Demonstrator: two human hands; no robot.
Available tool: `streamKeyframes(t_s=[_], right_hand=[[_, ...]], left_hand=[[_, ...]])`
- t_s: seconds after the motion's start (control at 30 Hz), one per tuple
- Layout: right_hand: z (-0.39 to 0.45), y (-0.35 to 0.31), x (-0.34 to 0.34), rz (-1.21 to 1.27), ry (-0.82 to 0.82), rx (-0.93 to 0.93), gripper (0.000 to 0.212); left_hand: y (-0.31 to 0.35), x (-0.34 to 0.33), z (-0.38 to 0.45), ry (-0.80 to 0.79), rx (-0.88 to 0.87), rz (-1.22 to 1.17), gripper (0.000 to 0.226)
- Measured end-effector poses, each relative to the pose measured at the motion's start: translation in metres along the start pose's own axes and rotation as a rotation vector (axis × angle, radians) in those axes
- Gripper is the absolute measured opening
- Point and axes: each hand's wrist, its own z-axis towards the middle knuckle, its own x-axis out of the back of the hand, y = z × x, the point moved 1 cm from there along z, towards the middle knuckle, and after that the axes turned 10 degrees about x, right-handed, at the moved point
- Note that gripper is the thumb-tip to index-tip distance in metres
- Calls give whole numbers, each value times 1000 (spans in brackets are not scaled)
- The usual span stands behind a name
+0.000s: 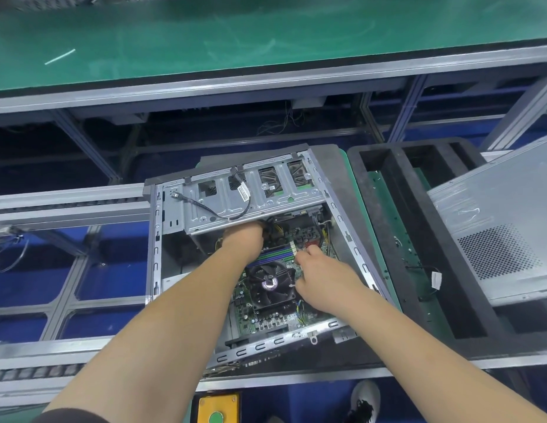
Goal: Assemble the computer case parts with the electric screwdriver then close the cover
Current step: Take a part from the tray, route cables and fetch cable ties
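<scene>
Nearest, the right hand (pixel 319 282) reaches into the open computer case (pixel 156 239), fingers curled over the motherboard (pixel 266 319) beside the CPU fan (pixel 270 286), though I cannot tell whether they pinch anything. Farther in, the left hand (pixel 243 239) pushes under the drive cage (pixel 250 193) among cables, its fingers hidden. No electric screwdriver shows and the cover (pixel 495 215) lies off to the right beyond a black foam tray (pixel 385 215), so fastening and closing likely remain; the green conveyor belt (pixel 235 35) runs behind.

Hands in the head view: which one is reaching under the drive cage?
The left hand: its fingers vanish under the drive cage, while the right hand stays in plain view beside the CPU fan.
</scene>
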Motion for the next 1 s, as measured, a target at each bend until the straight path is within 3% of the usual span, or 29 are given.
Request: streamKeyframes(t_s=[0.53, 0.8, 1.0], right_hand=[[0, 1, -1, 3, 0, -6, 39], [1, 0, -1, 4, -9, -11, 39], [0, -1, -1, -3, -17, -10, 35]], left_hand=[[2, 2, 5, -39, -76, 62, 16], [9, 1, -2, 12, -139, 201, 34], [9, 1, -3, 46, -164, 230, 31]])
